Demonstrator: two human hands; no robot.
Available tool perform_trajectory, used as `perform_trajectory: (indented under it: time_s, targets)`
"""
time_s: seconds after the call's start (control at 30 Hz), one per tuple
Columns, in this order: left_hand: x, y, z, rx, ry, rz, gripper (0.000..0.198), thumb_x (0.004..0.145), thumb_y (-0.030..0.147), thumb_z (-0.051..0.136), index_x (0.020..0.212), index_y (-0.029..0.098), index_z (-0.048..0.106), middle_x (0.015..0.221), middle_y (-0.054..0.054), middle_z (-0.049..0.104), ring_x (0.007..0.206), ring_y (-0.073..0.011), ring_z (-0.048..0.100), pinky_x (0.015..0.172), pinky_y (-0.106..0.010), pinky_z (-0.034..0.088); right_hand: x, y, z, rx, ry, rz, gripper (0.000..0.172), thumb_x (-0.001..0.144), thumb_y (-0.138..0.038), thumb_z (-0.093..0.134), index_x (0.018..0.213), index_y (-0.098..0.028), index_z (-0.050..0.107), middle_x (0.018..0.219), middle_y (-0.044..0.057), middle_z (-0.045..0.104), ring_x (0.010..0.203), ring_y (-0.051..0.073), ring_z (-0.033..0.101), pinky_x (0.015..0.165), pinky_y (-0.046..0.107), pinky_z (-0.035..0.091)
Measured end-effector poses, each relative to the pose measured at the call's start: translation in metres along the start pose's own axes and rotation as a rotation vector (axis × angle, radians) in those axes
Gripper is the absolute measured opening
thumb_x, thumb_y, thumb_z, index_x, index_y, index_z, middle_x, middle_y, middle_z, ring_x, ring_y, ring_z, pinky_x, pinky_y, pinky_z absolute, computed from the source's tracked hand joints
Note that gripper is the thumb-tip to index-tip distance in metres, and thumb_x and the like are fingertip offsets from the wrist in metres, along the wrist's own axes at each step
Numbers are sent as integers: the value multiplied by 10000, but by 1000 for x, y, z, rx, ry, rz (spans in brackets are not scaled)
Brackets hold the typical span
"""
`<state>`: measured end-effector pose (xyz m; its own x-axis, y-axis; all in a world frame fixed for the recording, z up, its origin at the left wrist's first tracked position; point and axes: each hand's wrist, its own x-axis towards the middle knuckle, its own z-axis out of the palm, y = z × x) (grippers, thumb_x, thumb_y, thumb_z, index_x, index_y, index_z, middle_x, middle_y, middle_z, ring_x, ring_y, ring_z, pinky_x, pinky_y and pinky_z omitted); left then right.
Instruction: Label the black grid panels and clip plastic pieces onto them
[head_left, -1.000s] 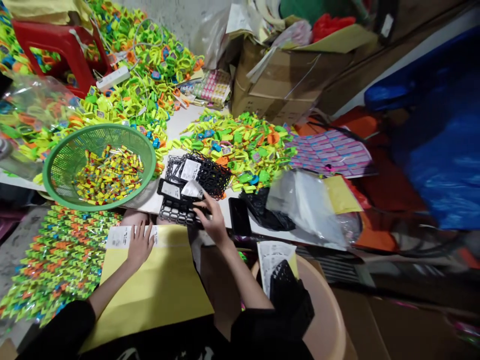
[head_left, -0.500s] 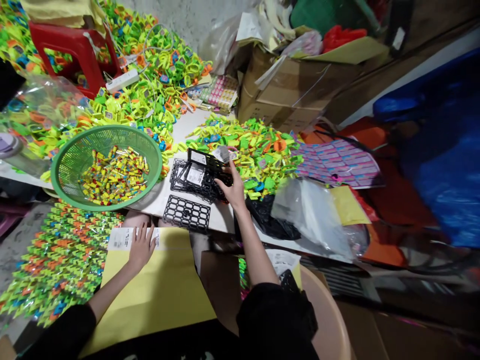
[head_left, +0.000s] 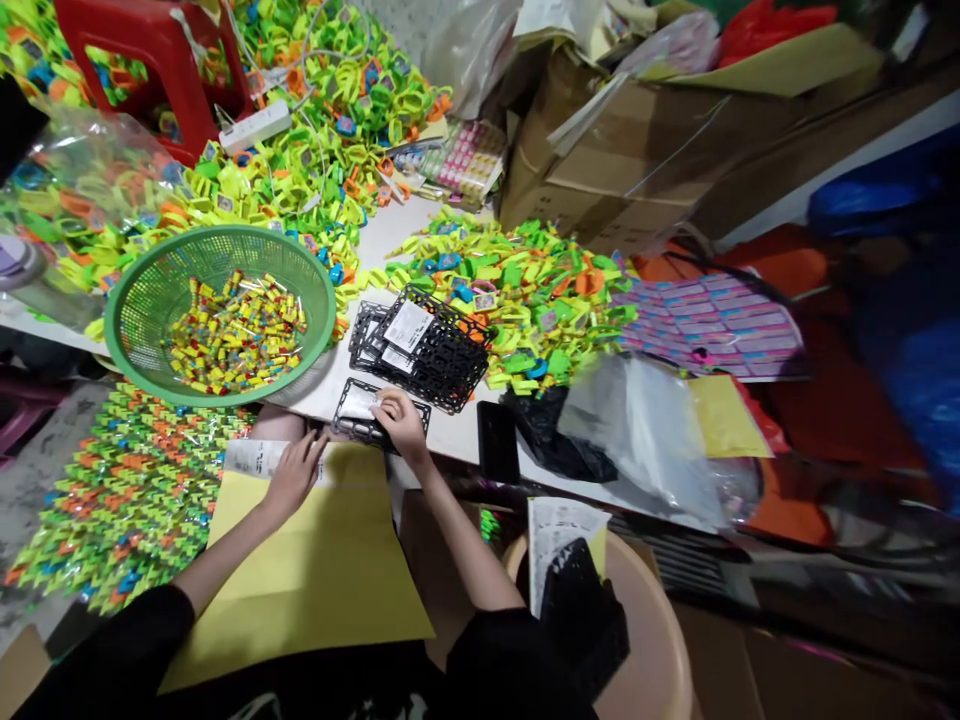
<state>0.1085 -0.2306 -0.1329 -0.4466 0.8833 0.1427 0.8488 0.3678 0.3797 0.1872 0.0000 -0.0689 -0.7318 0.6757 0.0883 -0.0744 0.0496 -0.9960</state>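
A large yellow envelope (head_left: 322, 560) with a printed white label (head_left: 253, 458) at its top edge lies across my lap. My left hand (head_left: 295, 475) rests on that top edge, fingers stretched out, touching the envelope beside the label. Just past the envelope, my right hand (head_left: 403, 425) pinches a small white slip (head_left: 360, 402) with its fingertips. The slip is over a single black plastic grid (head_left: 418, 412) at the table's front edge. Behind it sits a stack of black plastic grids (head_left: 450, 355) with a white printed label (head_left: 408, 326) on top.
A green basket (head_left: 120, 345) of small yellow-and-red pieces stands left. Colourful plastic pieces (head_left: 525, 285) heap behind the grids. A black phone (head_left: 498, 442), plastic bags (head_left: 637, 430) and a cardboard box (head_left: 600, 170) are right; a round tub (head_left: 660, 640) stands below.
My right hand has left the black stack and come toward me and left, now with a white slip over the single grid. The left hand has shifted slightly right on the envelope.
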Motion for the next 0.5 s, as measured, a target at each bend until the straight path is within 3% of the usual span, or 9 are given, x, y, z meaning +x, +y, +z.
perform_trajectory:
  time_s: [0.1,0.17,0.33,0.5]
  targets:
    - [9,4,-6,-64,-44,95,561,918,152,397,1471,212,331,1420,-150,446,1248,-262,489,966,-413,461,-4,30,11,121,58,210,418,613,-346,753,916,-236,487,781,-25,587,732,139,624,688,258,518]
    - [16,6,-9,-81,-25,169,552,909,146,413,1454,222,366,1430,-143,438,1291,-269,451,993,-429,448,-4,38,12,151,58,272,463,582,-326,762,925,-241,462,766,-38,591,718,138,632,678,253,516]
    - [35,17,-15,-35,32,284,612,876,126,450,1473,186,331,1528,-153,315,1437,-300,238,1141,-525,272,-2,36,7,146,47,288,477,578,-291,752,947,-239,454,803,-22,619,775,152,651,736,284,533]
    - [48,26,-11,59,12,287,708,838,135,482,1496,95,222,1534,-192,293,1457,-311,186,1171,-547,208,0,38,8,127,18,315,480,577,-307,746,948,-246,447,818,-21,631,784,169,663,747,322,546]
